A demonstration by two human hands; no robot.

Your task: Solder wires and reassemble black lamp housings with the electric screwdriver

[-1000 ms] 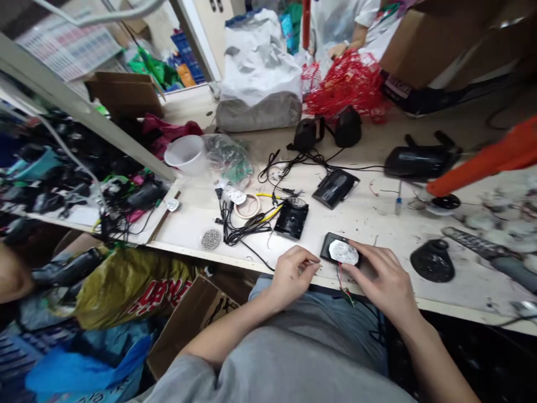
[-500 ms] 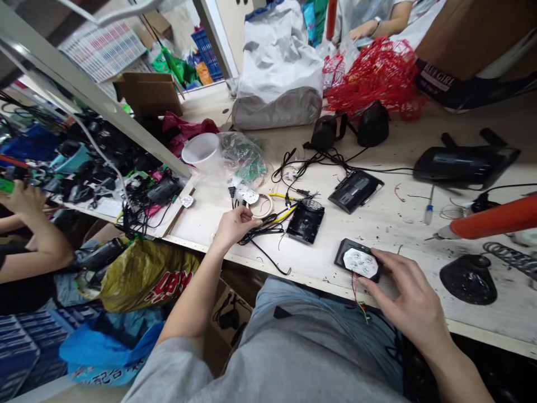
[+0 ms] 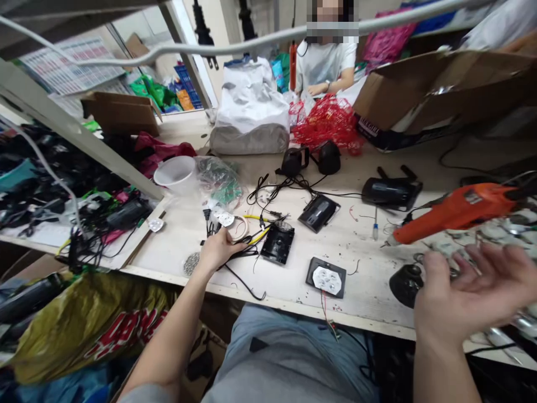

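Observation:
My left hand (image 3: 218, 249) reaches forward over the workbench (image 3: 293, 291) and closes on a bundle of black cables (image 3: 235, 252) beside a roll of tape (image 3: 241, 226). My right hand (image 3: 474, 291) is lifted above the bench edge at the right, palm up, fingers spread, holding nothing. A small black housing with a white LED board (image 3: 326, 277) lies flat on the bench between my hands, its red wires hanging over the edge. An orange hand tool (image 3: 457, 210) hangs just beyond my right hand.
A second black housing (image 3: 277, 244), a black module (image 3: 319, 212), a round black base (image 3: 406, 282), a white cup (image 3: 176, 173), red netting (image 3: 327, 120) and a grey-white bag (image 3: 251, 112) lie about. Another person (image 3: 323, 64) sits across. Tangled parts (image 3: 84, 207) fill the left shelf.
My right hand let go of the LED housing and rose to the right, opening. My left hand went from the housing out to the black cables and closed on them.

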